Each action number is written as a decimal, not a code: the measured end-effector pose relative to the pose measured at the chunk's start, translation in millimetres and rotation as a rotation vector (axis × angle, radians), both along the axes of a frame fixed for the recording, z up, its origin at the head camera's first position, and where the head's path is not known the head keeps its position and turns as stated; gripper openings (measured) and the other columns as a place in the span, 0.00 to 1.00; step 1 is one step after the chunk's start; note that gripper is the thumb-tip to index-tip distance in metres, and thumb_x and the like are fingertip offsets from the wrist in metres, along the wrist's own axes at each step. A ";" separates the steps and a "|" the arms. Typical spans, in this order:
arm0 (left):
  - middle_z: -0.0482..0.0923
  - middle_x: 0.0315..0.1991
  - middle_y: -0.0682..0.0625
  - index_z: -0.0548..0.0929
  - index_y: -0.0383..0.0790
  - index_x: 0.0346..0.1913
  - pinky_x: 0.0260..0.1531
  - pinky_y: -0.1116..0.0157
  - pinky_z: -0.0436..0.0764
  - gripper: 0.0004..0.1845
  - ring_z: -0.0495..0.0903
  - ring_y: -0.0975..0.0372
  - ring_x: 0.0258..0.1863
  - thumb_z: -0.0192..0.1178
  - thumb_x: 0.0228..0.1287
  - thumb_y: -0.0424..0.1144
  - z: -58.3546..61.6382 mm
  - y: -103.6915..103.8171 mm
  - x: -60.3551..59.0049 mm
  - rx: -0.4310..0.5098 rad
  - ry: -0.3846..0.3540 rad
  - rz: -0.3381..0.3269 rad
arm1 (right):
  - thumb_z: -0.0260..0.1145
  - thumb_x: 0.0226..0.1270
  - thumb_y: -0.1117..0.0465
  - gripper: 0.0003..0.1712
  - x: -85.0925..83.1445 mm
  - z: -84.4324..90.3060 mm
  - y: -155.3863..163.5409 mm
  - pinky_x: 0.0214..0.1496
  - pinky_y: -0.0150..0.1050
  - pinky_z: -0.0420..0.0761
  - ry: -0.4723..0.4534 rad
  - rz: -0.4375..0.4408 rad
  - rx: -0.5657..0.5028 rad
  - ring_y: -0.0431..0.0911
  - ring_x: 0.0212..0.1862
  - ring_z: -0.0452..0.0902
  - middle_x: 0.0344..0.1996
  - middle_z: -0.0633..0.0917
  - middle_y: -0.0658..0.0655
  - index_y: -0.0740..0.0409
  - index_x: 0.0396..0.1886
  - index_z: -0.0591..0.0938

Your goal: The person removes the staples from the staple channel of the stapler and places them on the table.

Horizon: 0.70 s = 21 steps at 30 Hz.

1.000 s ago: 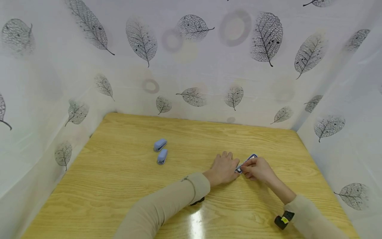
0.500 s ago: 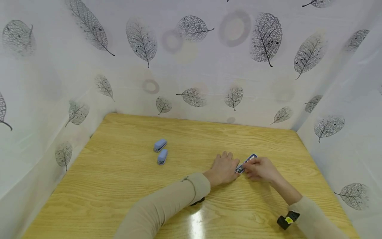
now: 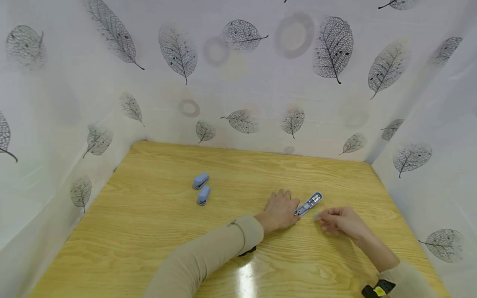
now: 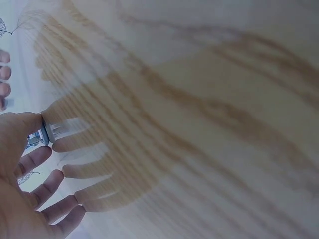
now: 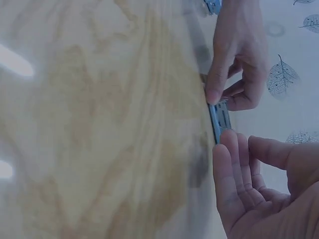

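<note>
Blue staplers (image 3: 201, 188) lie apart; left hand (image 3: 279, 211) pins open stapler (image 3: 309, 203); right hand (image 3: 340, 221) slack, empty.

I am seeing the left hand (image 3: 278, 210) hiding the open stapler's (image 3: 309, 203) near end, its staple channel too small to read.

On the worktop (image 3: 149, 231), 2 staplers (image 3: 201, 181) lie side by side at the left; an opened stapler (image 3: 309, 203) lies right, between left hand (image 3: 278, 212) and right hand (image 3: 340, 221).
</note>
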<state>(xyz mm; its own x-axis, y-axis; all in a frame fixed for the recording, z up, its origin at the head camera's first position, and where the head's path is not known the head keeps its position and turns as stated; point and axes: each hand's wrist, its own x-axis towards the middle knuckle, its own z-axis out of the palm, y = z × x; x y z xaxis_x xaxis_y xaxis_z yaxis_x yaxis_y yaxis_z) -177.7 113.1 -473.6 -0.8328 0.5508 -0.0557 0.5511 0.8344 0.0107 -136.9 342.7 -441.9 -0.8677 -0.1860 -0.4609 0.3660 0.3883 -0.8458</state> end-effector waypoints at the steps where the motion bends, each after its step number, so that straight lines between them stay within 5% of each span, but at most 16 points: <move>1: 0.77 0.48 0.57 0.80 0.63 0.61 0.47 0.63 0.77 0.22 0.74 0.63 0.49 0.56 0.74 0.68 -0.2 0.1 0.1 -0.001 -0.002 0.002 | 0.62 0.81 0.56 0.21 1.4 -1.9 0.3 0.42 0.35 0.90 -0.015 0.002 -0.019 0.38 0.36 0.90 0.36 0.91 0.48 0.72 0.57 0.81; 8: 0.77 0.50 0.56 0.79 0.63 0.60 0.48 0.63 0.77 0.22 0.74 0.62 0.50 0.57 0.74 0.67 -1.2 0.8 0.8 0.010 -0.016 0.013 | 0.64 0.81 0.54 0.18 7.4 -15.7 -2.1 0.39 0.35 0.90 -0.089 0.037 -0.086 0.39 0.34 0.90 0.33 0.91 0.48 0.67 0.52 0.85; 21: 0.77 0.50 0.56 0.79 0.62 0.60 0.49 0.62 0.78 0.22 0.75 0.62 0.51 0.57 0.73 0.68 -1.2 1.1 -1.4 0.013 -0.017 0.004 | 0.63 0.81 0.53 0.18 5.8 -17.9 -5.5 0.34 0.36 0.89 -0.086 0.046 -0.008 0.39 0.32 0.89 0.31 0.88 0.48 0.66 0.52 0.82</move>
<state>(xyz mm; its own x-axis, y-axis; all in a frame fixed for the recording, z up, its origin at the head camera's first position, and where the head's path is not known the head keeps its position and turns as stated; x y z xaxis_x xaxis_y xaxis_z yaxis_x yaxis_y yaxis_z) -179.0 114.2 -474.8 -0.8342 0.5479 -0.0632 0.5471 0.8365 0.0308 -131.1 337.2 -459.8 -0.8157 -0.2284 -0.5315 0.4194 0.3995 -0.8152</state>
